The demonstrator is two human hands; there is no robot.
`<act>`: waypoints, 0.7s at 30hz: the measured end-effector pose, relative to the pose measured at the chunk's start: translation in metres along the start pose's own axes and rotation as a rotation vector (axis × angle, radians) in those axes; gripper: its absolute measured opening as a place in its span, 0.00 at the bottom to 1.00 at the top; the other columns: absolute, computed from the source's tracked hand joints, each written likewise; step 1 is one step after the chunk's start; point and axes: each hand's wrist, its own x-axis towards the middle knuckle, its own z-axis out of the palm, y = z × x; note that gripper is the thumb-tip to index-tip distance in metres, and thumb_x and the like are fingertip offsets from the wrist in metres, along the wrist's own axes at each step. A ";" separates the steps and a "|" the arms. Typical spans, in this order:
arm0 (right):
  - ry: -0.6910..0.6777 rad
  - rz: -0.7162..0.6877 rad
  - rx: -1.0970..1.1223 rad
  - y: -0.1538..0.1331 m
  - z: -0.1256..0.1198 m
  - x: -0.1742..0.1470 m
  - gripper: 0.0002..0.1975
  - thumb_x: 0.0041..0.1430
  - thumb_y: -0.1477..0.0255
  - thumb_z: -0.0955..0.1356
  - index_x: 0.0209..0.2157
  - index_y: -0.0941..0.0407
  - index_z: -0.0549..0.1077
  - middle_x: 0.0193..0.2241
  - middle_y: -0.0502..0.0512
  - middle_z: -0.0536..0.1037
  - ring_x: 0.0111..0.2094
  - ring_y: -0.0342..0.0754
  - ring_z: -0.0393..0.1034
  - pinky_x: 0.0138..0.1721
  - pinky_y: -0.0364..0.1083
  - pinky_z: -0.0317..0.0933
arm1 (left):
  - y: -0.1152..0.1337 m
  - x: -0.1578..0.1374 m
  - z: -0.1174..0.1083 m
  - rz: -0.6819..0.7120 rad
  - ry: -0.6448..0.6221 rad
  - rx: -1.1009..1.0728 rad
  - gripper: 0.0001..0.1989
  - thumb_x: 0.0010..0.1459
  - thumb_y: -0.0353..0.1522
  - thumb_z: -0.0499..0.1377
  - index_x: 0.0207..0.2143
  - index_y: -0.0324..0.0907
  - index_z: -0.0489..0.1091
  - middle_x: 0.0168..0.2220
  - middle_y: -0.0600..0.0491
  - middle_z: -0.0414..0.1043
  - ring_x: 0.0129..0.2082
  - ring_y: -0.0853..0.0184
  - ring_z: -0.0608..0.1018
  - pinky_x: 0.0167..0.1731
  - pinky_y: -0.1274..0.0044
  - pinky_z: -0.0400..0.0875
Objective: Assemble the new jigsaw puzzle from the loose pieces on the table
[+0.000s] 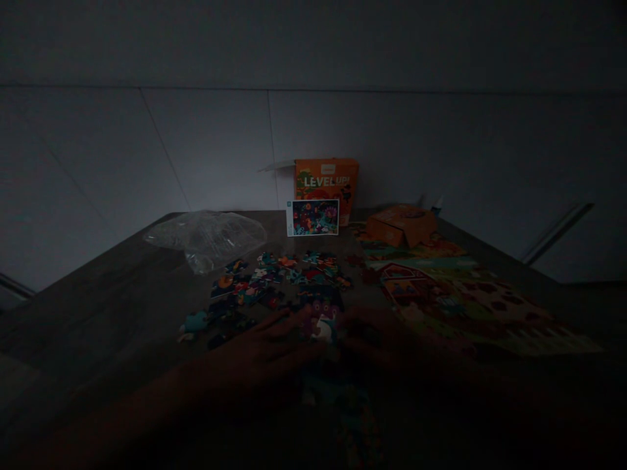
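The picture is very dark. My left hand (267, 346) reaches in from the lower left, its fingers around the left and lower edges of a puzzle piece (324, 328) with a white shape on it. Purple round shapes show just above that white shape. On the right side of the piece is my right hand (375, 336), close to it; its fingers are lost in shadow. Joined puzzle pieces (362, 418) with blue and green print lie nearer to me, below the hands. Loose puzzle pieces (255, 287) are spread beyond my left hand.
A picture card (315, 218) leans before an upright orange box (327, 176) at the back. A crumpled clear plastic bag (210, 235) lies at back left. To the right are a farm-scene puzzle (455, 300) and another orange box part (401, 225). A white wall (220, 137) borders the grey table (122, 294).
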 end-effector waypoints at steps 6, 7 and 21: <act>-0.172 -0.039 0.088 -0.003 -0.002 -0.002 0.09 0.63 0.69 0.67 0.38 0.59 0.77 0.33 0.55 0.79 0.33 0.44 0.73 0.34 0.41 0.65 | -0.001 -0.001 -0.004 0.083 0.074 -0.003 0.31 0.63 0.26 0.58 0.67 0.42 0.53 0.58 0.48 0.71 0.70 0.52 0.47 0.66 0.52 0.47; -0.217 -0.039 0.121 -0.003 -0.002 -0.003 0.08 0.62 0.70 0.67 0.38 0.59 0.77 0.33 0.55 0.79 0.33 0.44 0.73 0.35 0.41 0.65 | -0.001 -0.001 -0.006 0.102 0.090 0.001 0.30 0.64 0.26 0.58 0.66 0.42 0.55 0.57 0.47 0.72 0.70 0.53 0.48 0.66 0.53 0.48; -0.231 -0.129 -0.046 -0.006 0.003 -0.005 0.08 0.63 0.73 0.66 0.40 0.59 0.77 0.36 0.56 0.78 0.35 0.44 0.71 0.38 0.42 0.64 | 0.002 0.008 -0.013 0.104 -0.043 -0.099 0.21 0.63 0.34 0.60 0.58 0.43 0.68 0.56 0.47 0.72 0.64 0.53 0.65 0.68 0.57 0.45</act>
